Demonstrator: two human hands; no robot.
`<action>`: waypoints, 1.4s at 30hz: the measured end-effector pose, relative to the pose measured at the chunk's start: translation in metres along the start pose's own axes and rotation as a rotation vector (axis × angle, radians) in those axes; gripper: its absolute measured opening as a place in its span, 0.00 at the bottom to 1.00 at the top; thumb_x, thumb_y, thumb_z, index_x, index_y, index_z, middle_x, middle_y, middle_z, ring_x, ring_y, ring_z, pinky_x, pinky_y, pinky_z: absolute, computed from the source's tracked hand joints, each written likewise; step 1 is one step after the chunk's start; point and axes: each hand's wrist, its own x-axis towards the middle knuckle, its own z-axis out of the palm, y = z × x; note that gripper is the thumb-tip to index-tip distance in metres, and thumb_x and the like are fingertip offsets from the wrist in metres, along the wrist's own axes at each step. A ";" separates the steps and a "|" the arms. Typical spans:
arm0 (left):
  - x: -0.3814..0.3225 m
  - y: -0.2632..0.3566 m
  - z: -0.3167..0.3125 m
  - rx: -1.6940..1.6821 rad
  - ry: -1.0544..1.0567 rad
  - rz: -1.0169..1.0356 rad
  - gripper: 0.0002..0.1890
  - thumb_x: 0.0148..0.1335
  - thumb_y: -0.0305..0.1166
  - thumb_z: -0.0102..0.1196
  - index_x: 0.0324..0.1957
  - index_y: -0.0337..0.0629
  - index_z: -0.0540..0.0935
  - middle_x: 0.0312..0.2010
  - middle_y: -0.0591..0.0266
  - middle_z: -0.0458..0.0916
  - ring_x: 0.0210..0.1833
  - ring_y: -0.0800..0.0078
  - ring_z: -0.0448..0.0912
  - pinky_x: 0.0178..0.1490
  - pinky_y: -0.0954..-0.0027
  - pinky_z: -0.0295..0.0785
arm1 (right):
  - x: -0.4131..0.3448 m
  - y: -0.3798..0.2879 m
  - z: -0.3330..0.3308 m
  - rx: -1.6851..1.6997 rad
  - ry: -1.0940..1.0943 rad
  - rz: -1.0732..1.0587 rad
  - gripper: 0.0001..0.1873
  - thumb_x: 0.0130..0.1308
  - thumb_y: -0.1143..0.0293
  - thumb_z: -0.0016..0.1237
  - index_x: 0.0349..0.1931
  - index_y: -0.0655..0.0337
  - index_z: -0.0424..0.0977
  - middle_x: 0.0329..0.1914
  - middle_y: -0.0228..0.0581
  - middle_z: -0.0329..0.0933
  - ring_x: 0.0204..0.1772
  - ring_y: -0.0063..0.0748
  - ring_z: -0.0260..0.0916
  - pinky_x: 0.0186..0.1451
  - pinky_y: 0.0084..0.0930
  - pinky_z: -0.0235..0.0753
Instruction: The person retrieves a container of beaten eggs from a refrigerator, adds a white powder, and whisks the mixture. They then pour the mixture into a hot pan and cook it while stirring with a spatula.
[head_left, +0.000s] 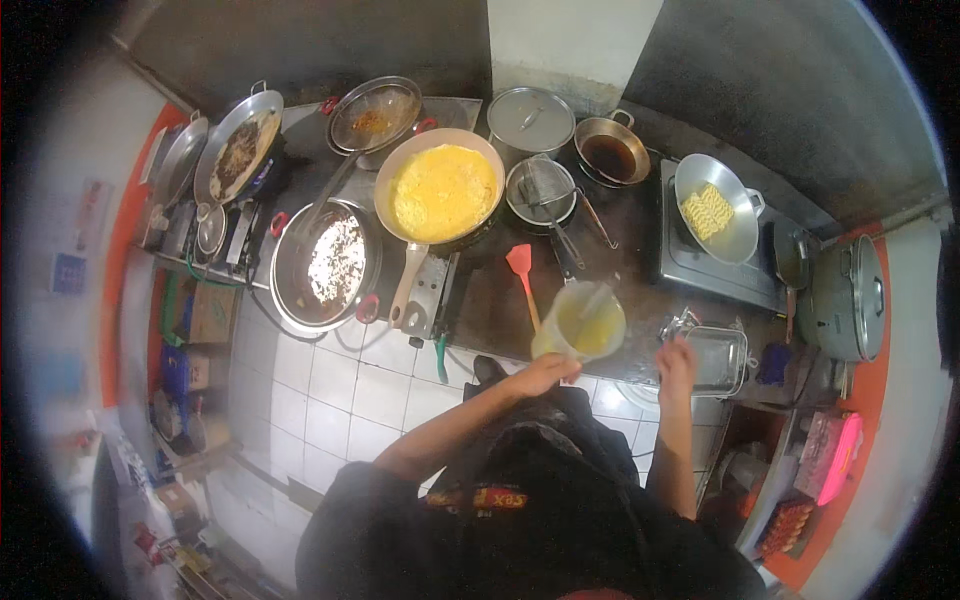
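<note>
My left hand (547, 373) grips a translucent plastic container (551, 337) by its near side. The container is tilted, and yellow liquid clings to its inner wall. My right hand (677, 367), blurred, is at the left side of a rectangular glass dish (724, 360). A crumpled shiny wrapper (679, 322) lies just beyond its fingers; whether they touch it is unclear. Ahead and to the left, a beige frying pan (414, 274) on a stove holds a yellow layer of egg (448, 191). A red spatula (520, 260) rests on the counter beside the container.
A dark-coated wok (300, 289) stands front left, with a sieve (375, 112) behind it. Mesh strainers lie over a small pot (517, 199). A lidded pot (529, 105) and a pan of dark liquid (611, 154) stand behind. At right, noodles (705, 211) sit in a metal wok (739, 244).
</note>
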 end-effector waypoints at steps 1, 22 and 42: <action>0.015 -0.011 0.012 0.022 -0.062 -0.004 0.21 0.68 0.44 0.41 0.24 0.39 0.74 0.24 0.66 0.73 0.32 0.77 0.70 0.40 0.73 0.65 | -0.003 0.014 -0.027 -0.016 0.058 0.054 0.18 0.56 0.75 0.49 0.48 0.59 0.66 0.39 0.34 0.68 0.38 0.24 0.67 0.38 0.22 0.70; -0.042 -0.101 -0.005 0.378 0.683 -0.289 0.16 0.58 0.41 0.54 0.37 0.34 0.80 0.38 0.50 0.80 0.43 0.58 0.78 0.47 0.64 0.71 | -0.032 0.002 0.057 -0.209 -1.031 0.442 0.17 0.62 0.69 0.45 0.51 0.63 0.68 0.43 0.38 0.74 0.37 0.24 0.70 0.38 0.21 0.71; -0.354 -0.239 -0.156 1.050 0.531 -0.480 0.12 0.61 0.36 0.44 0.34 0.45 0.80 0.37 0.54 0.79 0.44 0.56 0.77 0.48 0.59 0.73 | 0.013 0.193 0.154 -0.874 -0.380 0.356 0.11 0.53 0.73 0.45 0.36 0.58 0.61 0.28 0.38 0.66 0.18 0.26 0.65 0.09 0.21 0.59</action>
